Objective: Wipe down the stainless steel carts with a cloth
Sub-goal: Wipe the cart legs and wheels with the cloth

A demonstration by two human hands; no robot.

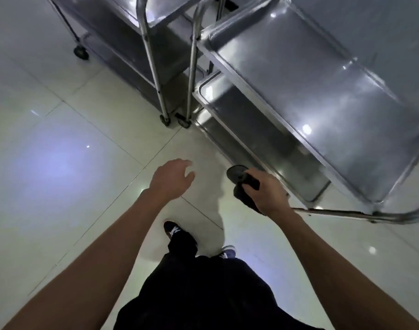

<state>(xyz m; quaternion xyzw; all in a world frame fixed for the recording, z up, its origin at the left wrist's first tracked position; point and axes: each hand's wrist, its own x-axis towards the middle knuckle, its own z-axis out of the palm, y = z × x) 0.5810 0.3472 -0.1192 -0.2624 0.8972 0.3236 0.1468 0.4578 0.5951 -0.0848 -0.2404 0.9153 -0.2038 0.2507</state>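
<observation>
Two stainless steel carts stand ahead of me. The near cart fills the right side, its top shelf and lower shelf both showing. The far cart stands at the upper middle, touching the near one at the wheels. My right hand is shut on a dark cloth, held close to the near corner of the lower shelf, over a black caster wheel. My left hand hovers over the floor with fingers apart and holds nothing.
Pale glossy floor tiles spread to the left and below. The near cart's handle bar runs just right of my right wrist. My dark trousers and shoes are at the bottom middle. Casters sit under the far cart.
</observation>
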